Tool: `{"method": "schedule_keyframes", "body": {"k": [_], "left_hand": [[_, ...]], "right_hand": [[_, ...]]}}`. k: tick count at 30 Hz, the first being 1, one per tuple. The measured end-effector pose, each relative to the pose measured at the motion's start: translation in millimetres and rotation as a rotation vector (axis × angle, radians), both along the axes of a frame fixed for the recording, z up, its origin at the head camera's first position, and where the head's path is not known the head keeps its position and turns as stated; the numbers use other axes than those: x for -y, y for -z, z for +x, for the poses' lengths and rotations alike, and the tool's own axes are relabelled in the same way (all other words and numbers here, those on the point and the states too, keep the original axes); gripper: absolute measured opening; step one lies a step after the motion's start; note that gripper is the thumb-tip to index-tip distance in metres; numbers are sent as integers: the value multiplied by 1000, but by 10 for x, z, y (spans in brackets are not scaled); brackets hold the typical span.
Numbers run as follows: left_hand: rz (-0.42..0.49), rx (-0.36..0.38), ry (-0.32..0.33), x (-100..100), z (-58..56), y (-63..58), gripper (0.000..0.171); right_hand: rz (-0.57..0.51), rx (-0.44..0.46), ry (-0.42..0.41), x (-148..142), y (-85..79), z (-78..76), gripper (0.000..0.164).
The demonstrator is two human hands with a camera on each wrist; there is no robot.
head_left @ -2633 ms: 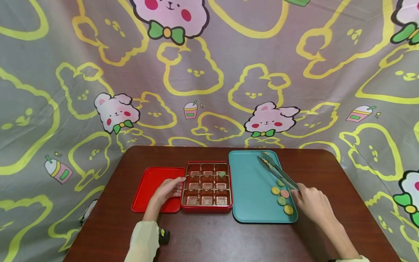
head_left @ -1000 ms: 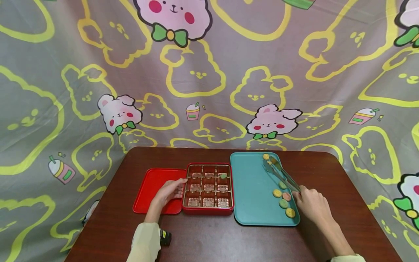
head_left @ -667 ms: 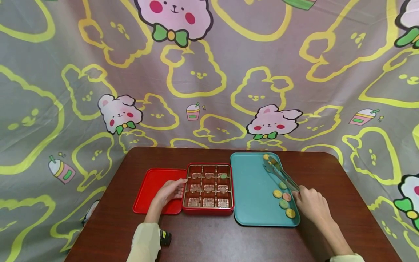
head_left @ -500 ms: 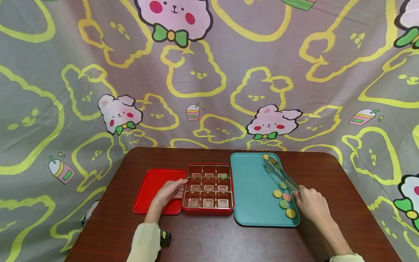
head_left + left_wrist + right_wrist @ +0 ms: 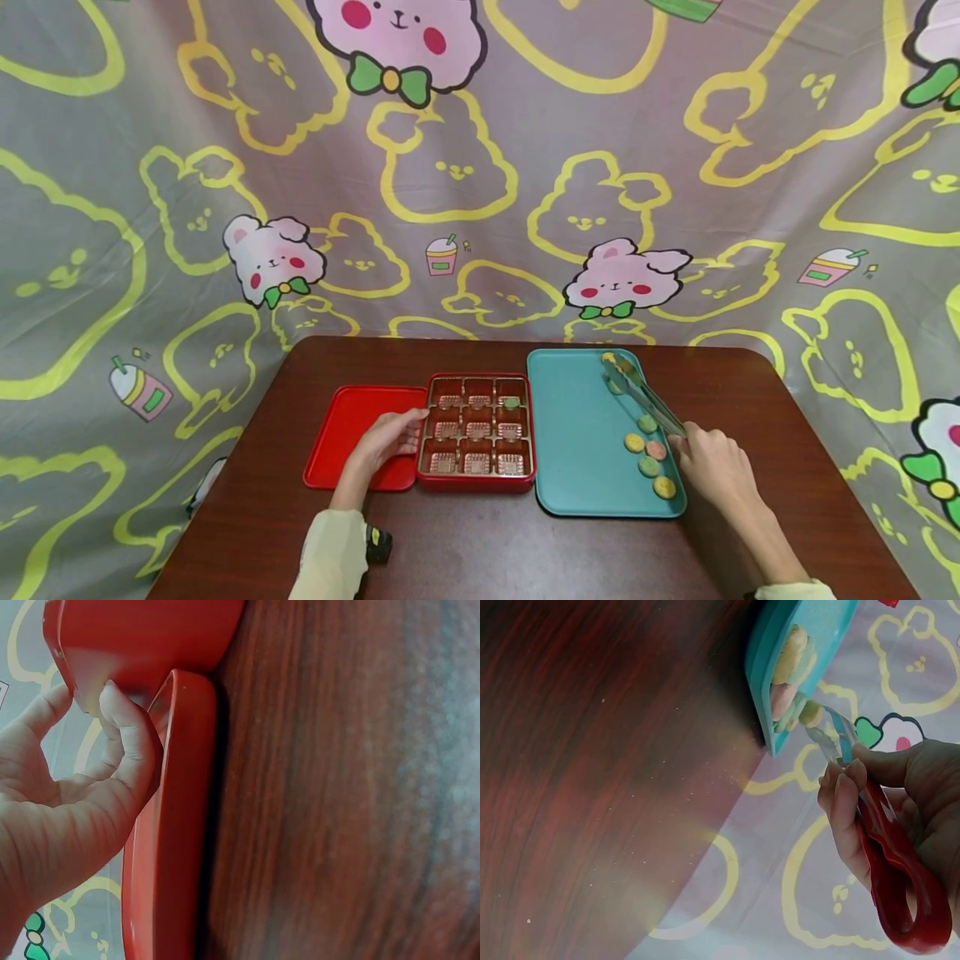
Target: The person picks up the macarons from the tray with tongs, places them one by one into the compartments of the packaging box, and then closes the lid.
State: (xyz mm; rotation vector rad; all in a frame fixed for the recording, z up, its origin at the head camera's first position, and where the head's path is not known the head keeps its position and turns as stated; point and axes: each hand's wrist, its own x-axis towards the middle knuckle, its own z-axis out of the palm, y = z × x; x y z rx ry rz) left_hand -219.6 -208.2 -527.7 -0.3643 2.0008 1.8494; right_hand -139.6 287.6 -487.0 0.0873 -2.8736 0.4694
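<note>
Out past the fingers of the right hand (image 5: 716, 468), which I've got wrapped round the tongs (image 5: 881, 825), a couple of cookies (image 5: 664, 487) sit by the tips on the teal tray (image 5: 577, 450); can't tell if one's caught. Fingers of the left hand (image 5: 386, 437) pinch the red box (image 5: 476, 482). Looks barely started: right of them, one green cookie (image 5: 512, 403) fills the far-right compartment, others wait tray-side.

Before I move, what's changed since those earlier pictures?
The tips of the red-handled metal tongs shifted slightly right over the rectangular teal tray; a round yellow cookie now shows beyond them. Unchanged: right hand gripping tongs, left hand holding the square red box.
</note>
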Motion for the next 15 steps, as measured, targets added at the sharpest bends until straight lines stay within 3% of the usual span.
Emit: {"method": "schedule_keyframes", "body": {"k": [15], "left_hand": [[-10, 1, -10, -8, -3, -4, 34]], "right_hand": [[2, 28, -16, 70, -81, 52, 20]]}}
